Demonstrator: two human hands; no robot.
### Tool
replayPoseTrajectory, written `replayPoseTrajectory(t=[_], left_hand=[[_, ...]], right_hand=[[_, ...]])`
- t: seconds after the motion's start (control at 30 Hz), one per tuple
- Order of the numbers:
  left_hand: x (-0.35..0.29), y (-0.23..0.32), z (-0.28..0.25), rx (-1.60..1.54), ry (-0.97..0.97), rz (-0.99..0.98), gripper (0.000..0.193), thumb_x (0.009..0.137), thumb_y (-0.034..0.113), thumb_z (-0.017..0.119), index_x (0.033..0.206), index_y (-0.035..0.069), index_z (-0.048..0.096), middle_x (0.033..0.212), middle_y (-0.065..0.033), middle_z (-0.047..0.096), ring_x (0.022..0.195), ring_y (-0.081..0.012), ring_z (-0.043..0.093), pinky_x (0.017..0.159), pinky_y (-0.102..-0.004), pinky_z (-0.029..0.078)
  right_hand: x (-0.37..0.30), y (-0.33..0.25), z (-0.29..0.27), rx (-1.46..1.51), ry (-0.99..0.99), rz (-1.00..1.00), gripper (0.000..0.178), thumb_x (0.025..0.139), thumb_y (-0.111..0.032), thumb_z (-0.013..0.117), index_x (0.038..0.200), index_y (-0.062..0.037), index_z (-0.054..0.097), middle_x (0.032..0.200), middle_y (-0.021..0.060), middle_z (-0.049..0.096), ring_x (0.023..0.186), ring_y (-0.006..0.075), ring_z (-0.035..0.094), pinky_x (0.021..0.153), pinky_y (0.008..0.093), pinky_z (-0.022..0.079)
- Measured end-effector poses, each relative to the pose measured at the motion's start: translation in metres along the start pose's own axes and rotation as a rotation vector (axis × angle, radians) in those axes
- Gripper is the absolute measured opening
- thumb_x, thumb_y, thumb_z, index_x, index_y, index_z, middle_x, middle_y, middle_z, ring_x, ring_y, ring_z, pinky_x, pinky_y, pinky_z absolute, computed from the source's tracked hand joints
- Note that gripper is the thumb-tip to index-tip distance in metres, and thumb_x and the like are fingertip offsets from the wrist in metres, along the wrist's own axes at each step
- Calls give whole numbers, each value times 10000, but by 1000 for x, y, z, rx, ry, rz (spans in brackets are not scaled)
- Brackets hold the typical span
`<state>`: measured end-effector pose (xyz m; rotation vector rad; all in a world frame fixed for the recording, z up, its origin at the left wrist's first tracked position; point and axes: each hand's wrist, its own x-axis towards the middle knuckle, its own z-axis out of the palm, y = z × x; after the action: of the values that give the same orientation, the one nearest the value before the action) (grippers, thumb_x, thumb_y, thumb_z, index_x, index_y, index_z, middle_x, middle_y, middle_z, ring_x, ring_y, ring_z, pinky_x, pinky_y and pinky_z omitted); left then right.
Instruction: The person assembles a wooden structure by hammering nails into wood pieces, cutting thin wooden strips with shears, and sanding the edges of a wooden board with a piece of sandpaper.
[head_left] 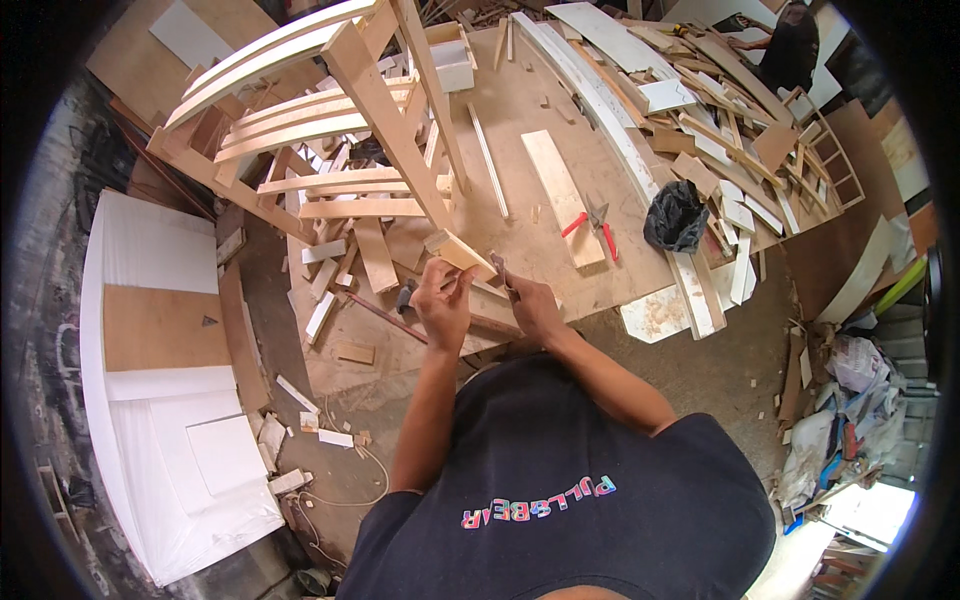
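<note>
Over the tabletop [515, 112], the person's left hand [442, 308] pinches a short wooden block [460, 252] in its fingers; the right hand [537, 308] has its fingers around a slim dark object [497, 266] at the block's end.

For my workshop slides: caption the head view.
Left hand gripping a wooden block, right hand at its end, slatted frame beyond.

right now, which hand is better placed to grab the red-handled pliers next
Probably the right hand: it is nearer the red-handled pliers, which lie beyond it to the right, while the left hand holds the wooden block. The right seems occupied too.
</note>
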<state>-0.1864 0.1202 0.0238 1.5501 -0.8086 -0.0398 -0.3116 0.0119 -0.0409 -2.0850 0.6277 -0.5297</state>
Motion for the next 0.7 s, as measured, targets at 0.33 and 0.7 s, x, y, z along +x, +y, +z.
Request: replayPoseTrajectory(t=[0.33,0.7], left_hand=[[2,-11,-8,70,39,41,211,882,-60,800,1046,-35,670,942,-76,735,831,-151,697,749,-279,561],[0,-11,-12,-27,16,-31,209,897,-40,804,1063,-36,677,973,-81,760,897,-126,686,796,-271,561]], right_hand=[[6,-6,4,46,-111,70,663,902,92,477,1528,-120,529,1301,299,655,1179,467,656,951,483,554],[-7,59,44,-175,-127,58,365,932,-41,556,1278,-32,669,968,285,712,917,502,691,812,543,551]])
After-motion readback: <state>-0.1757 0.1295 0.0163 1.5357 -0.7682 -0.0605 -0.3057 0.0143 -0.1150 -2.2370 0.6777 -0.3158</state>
